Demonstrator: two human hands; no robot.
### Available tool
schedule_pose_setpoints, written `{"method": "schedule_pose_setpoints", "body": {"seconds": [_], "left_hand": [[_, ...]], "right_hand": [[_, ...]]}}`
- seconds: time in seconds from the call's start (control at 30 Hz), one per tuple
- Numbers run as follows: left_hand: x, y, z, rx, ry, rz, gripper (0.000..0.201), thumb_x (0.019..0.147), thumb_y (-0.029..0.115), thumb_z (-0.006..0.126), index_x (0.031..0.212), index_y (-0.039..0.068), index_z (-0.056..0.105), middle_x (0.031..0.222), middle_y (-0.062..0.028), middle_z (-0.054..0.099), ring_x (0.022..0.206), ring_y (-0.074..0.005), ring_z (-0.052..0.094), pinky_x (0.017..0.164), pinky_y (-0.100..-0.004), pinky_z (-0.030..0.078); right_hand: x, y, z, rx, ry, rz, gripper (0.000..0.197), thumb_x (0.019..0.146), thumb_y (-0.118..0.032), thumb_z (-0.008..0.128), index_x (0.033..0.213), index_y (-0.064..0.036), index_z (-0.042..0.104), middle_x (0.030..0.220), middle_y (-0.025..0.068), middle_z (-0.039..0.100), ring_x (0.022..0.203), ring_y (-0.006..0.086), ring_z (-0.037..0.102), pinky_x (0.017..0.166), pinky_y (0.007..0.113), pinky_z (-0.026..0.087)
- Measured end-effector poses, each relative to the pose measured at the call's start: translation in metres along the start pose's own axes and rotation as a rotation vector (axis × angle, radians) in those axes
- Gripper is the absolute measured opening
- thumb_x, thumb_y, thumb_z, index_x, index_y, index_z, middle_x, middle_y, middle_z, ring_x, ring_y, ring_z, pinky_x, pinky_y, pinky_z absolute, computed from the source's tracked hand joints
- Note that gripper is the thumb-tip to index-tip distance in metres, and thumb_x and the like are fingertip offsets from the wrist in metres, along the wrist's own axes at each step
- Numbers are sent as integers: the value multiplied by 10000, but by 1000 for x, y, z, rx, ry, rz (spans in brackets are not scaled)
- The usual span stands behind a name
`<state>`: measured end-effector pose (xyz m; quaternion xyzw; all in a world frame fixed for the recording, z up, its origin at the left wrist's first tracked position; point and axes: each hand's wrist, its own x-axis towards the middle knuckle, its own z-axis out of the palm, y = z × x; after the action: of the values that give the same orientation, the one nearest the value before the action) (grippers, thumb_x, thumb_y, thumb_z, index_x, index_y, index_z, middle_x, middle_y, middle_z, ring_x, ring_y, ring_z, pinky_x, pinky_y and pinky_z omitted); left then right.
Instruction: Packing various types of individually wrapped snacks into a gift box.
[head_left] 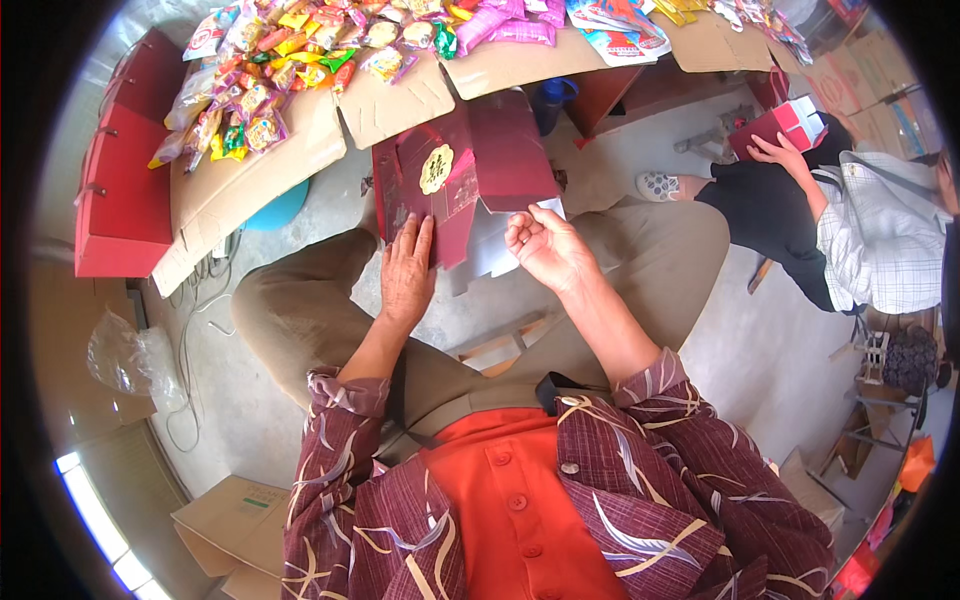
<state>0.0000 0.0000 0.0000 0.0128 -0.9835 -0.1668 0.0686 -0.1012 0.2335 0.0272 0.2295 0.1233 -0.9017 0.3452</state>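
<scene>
Red shirt (515,490) showed nearest; beyond, the left hand (408,272) lay outspread on a maroon carton (460,178); right hand (550,250) half-curled beside its edge, grip indeterminable.

box (457,195): smooth glossy paperboard | candy wrappers (325,42): shiny plastic | table covering (395,112): matt cardboard

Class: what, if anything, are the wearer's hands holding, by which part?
The left hand touches the dark red box at its near left edge; whether it or the right hand grips cannot be told.
</scene>
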Motion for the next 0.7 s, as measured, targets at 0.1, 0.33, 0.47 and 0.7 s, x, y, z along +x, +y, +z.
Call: {"method": "schedule_pose_setpoints", "body": {"seconds": [0.1, 0.33, 0.47, 0.7], "left_hand": [[0, 0, -3, 2, 194, 40, 466, 859, 31, 615, 1319, 104, 592, 1238, -164, 651, 1044, -333, 665, 890, -414, 541], [36, 6, -87, -19, 195, 122, 228, 921, 48, 556, 1123, 90, 653, 923, -147, 695, 791, -339, 682, 690, -432, 535], [57, 19, -123, 21, 115, 58, 223, 909, 96, 597, 1122, 119, 661, 885, -177, 696, 808, -366, 676, 696, -457, 526], [81, 17, -125, 127, 2, 61, 203, 894, 120, 614, 1090, 115, 669, 863, -156, 706, 832, -363, 680, 717, -476, 528]], "right_hand": [[-18, -3, 6, -12, 70, -18, 86, 918, -41, 668, 938, -6, 592, 898, 136, 639, 816, 244, 619, 813, 392, 548], [-48, -20, 38, -386, -102, -146, 177, 958, -95, 623, 1120, -22, 618, 1081, 159, 667, 1026, 274, 652, 866, 360, 539], [-80, -40, 67, -770, -157, -325, 235, 979, -104, 587, 1199, -22, 609, 1086, 125, 683, 998, 230, 667, 819, 322, 533], [-73, -74, 86, -1517, -15, -810, 307, 953, -200, 654, 1219, -49, 631, 1069, 65, 680, 951, 132, 642, 798, 278, 496]]}}
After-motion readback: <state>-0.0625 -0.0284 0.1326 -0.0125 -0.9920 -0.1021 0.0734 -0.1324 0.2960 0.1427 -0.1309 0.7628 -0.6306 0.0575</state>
